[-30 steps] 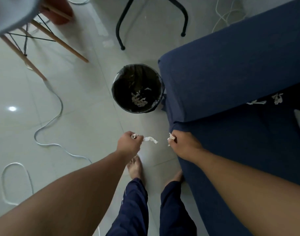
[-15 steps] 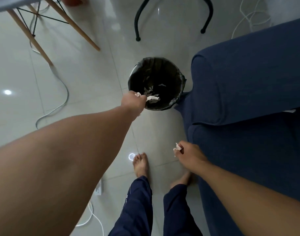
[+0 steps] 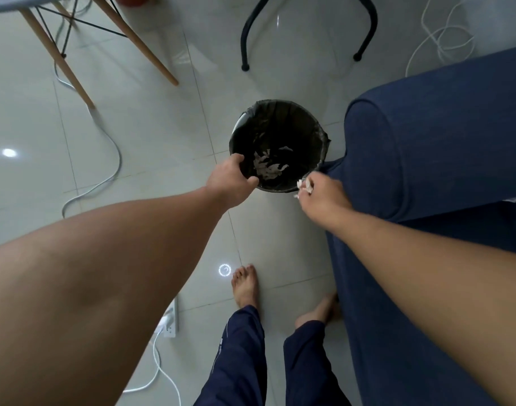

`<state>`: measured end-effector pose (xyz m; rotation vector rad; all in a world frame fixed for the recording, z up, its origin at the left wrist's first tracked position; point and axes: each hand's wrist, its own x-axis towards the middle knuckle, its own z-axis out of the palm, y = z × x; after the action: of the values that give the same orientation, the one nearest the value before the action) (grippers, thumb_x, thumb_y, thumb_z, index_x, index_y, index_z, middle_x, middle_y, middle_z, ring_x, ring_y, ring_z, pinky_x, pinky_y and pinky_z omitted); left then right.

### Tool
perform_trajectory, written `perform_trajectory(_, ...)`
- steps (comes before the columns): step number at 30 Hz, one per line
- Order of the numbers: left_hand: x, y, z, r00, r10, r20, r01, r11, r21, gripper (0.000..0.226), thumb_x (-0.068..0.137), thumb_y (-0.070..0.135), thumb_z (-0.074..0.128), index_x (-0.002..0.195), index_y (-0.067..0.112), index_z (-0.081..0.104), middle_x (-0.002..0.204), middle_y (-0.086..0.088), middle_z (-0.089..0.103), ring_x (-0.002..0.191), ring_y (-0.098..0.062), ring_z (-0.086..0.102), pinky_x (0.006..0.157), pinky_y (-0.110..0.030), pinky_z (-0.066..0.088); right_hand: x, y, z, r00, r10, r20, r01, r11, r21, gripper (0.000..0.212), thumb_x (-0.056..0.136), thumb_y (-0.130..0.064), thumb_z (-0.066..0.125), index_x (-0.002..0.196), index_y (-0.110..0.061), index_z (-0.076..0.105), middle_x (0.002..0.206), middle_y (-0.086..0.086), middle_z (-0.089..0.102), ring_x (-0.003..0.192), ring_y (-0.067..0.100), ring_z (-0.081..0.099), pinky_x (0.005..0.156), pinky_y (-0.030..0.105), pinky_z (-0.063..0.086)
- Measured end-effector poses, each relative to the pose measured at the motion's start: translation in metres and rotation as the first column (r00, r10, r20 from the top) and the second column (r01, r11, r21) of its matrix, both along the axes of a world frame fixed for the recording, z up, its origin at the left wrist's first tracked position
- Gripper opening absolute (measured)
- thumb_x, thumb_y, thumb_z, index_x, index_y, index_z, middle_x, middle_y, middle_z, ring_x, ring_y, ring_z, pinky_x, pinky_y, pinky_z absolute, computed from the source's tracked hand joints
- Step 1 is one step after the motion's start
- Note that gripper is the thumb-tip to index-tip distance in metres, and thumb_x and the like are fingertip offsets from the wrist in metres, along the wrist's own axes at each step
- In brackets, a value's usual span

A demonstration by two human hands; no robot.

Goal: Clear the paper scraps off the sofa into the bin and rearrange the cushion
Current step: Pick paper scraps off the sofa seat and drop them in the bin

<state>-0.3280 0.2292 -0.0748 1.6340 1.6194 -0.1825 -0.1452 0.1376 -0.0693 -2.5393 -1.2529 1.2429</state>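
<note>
A round bin (image 3: pixel 315 124) lined with a black bag stands on the tiled floor beside the arm of the blue sofa (image 3: pixel 444 136). Several white paper scraps (image 3: pixel 268 168) lie at its bottom. My left hand (image 3: pixel 230 180) hovers at the bin's near rim, fingers apart and holding nothing. My right hand (image 3: pixel 324 194) is at the rim's right side, closed around crumpled white paper scraps (image 3: pixel 305 184). A sliver of white shows on the sofa seat at the right edge. The cushion is out of view.
A wooden-legged chair (image 3: pixel 113 33) stands at the back left and a black-legged stool (image 3: pixel 306 33) behind the bin. White cables (image 3: pixel 110 159) trail over the floor. A power strip (image 3: pixel 171 320) lies near my bare feet (image 3: pixel 245 285).
My left hand has let its paper scrap fall into the bin and opened. My right hand has moved up from beside the sofa to the bin's rim, still holding paper.
</note>
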Motion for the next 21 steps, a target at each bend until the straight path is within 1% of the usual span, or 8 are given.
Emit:
perform_trajectory(2, -0.006, 0.000, 0.001, 0.993, -0.106, -0.052, 0.107, 0.994, 0.011, 0.068, 0.094, 0.037, 0.065, 0.154, 0.018, 0.039, 0.147, -0.006, 0.053, 0.135, -0.025, 0.049, 0.102, -0.032, 0.042, -0.003, 0.020, 0.006, 0.999, -0.005, 0.034, 0.003, 0.999, 0.045, 0.012, 0.097, -0.027, 0.055, 0.089, -0.019, 0.054, 0.091, 0.004, 0.061, 0.080, 0.030, 0.061, 0.071, 0.041, 0.057)
perform_trajectory(5, -0.011, 0.003, 0.005, 0.979, -0.187, -0.083, 0.189, 0.982, 0.016, 0.067, 0.094, 0.037, 0.063, 0.153, 0.019, 0.039, 0.148, -0.006, 0.052, 0.136, -0.026, 0.047, 0.104, -0.034, 0.041, -0.007, 0.045, 0.013, 0.998, -0.012, 0.064, 0.006, 0.996, 0.088, 0.010, 0.097, -0.026, 0.053, 0.091, -0.018, 0.055, 0.090, 0.003, 0.060, 0.081, 0.029, 0.059, 0.069, 0.038, 0.053)
perform_trajectory(8, -0.012, 0.006, 0.008, 0.968, -0.233, -0.098, 0.237, 0.971, 0.034, 0.067, 0.093, 0.036, 0.064, 0.153, 0.019, 0.040, 0.146, -0.006, 0.054, 0.134, -0.027, 0.048, 0.102, -0.035, 0.042, -0.010, 0.062, 0.018, 1.000, -0.017, 0.019, 0.015, 0.996, 0.082, 0.010, 0.096, -0.025, 0.054, 0.102, -0.021, 0.060, 0.106, 0.005, 0.063, 0.094, 0.032, 0.059, 0.076, 0.036, 0.049)
perform_trajectory(10, -0.012, 0.007, 0.009, 0.963, -0.250, -0.102, 0.255, 0.966, 0.047, 0.066, 0.093, 0.035, 0.064, 0.152, 0.018, 0.040, 0.144, -0.007, 0.055, 0.133, -0.027, 0.049, 0.100, -0.034, 0.042, -0.011, 0.066, 0.019, 1.000, 0.013, -0.021, -0.012, 0.999, 0.045, 0.029, 0.097, -0.030, 0.056, 0.126, -0.023, 0.058, 0.126, 0.009, 0.062, 0.116, 0.036, 0.058, 0.091, 0.039, 0.049)
perform_trajectory(12, -0.012, 0.006, 0.011, 0.962, -0.253, -0.102, 0.259, 0.964, 0.052, 0.066, 0.093, 0.035, 0.065, 0.152, 0.018, 0.041, 0.144, -0.007, 0.055, 0.133, -0.027, 0.049, 0.100, -0.033, 0.042, -0.014, 0.063, 0.021, 0.999, 0.038, -0.031, -0.038, 0.999, -0.001, 0.052, 0.100, -0.033, 0.057, 0.149, -0.023, 0.044, 0.147, 0.011, 0.052, 0.135, 0.037, 0.048, 0.108, 0.042, 0.044)
perform_trajectory(13, -0.012, 0.004, 0.011, 0.963, -0.252, -0.099, 0.258, 0.965, 0.049, 0.066, 0.093, 0.035, 0.065, 0.152, 0.019, 0.041, 0.144, -0.007, 0.055, 0.133, -0.027, 0.049, 0.100, -0.034, 0.043, -0.015, 0.059, 0.021, 0.998, 0.047, -0.032, -0.047, 0.999, -0.018, 0.056, 0.100, -0.034, 0.057, 0.153, -0.022, 0.039, 0.151, 0.012, 0.049, 0.138, 0.037, 0.045, 0.111, 0.043, 0.041)
perform_trajectory(17, -0.014, -0.003, 0.013, 0.969, -0.233, -0.084, 0.234, 0.972, 0.012, 0.068, 0.092, 0.038, 0.065, 0.152, 0.019, 0.039, 0.143, -0.005, 0.056, 0.130, -0.027, 0.052, 0.098, -0.036, 0.046, -0.016, 0.037, 0.019, 0.995, 0.074, -0.067, -0.081, 0.992, -0.101, 0.059, 0.099, -0.035, 0.058, 0.153, -0.022, 0.039, 0.153, 0.012, 0.048, 0.138, 0.036, 0.045, 0.111, 0.043, 0.042)
perform_trajectory(21, -0.014, -0.008, 0.017, 0.950, -0.293, -0.111, 0.293, 0.956, -0.018, 0.069, 0.093, 0.041, 0.064, 0.153, 0.021, 0.036, 0.143, -0.004, 0.056, 0.128, -0.027, 0.054, 0.098, -0.037, 0.048, -0.014, 0.013, 0.023, 0.991, 0.083, -0.100, -0.099, 0.981, -0.165, 0.060, 0.099, -0.037, 0.056, 0.156, -0.021, 0.039, 0.157, 0.011, 0.044, 0.141, 0.035, 0.044, 0.111, 0.043, 0.042)
